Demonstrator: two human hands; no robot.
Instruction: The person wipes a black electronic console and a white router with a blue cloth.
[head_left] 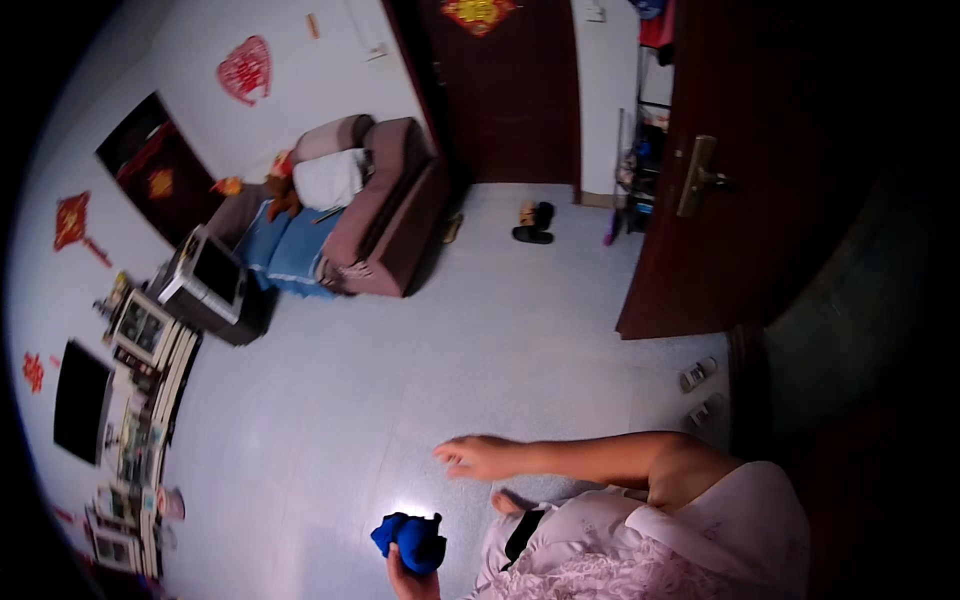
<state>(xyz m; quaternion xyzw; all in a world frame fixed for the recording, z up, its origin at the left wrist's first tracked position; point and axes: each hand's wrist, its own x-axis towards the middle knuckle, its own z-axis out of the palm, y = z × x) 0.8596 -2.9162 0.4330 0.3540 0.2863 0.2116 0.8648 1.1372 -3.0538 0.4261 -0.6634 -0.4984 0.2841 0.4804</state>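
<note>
The left hand [408, 578] is low in the picture, near the bottom edge. Its fingers are wrapped tight around a bunched-up blue cloth [412, 540]. The cloth sits on top of the hand like a soft ball, and it hangs in the air above the pale floor [400, 400].

The right hand [478, 457] is stretched out flat over the floor, a bit higher and to the right of the blue cloth. Its fingers are spread apart and hold nothing. The hand and the cloth do not touch. The bare right arm runs back to a light pink top (it has a lacy part near the bottom edge). A bare foot [512, 502] peeks out just under the right arm.

Far across the room there is a brown sofa [375, 205] by the wall, with a white pillow [328, 178] and a blue blanket [285, 245] on it. A grey box-shaped TV [212, 280] stands beside the sofa. A low shelf [140, 400] full of small things runs along the left wall. Red paper decorations [245, 68] hang on the white wall.

A dark wooden door [740, 170] with a metal handle [698, 178] stands open on the right. A pair of dark shoes [533, 222] lies on the floor near the far doorway, and 2 light slippers [700, 390] lie close to the open door.
</note>
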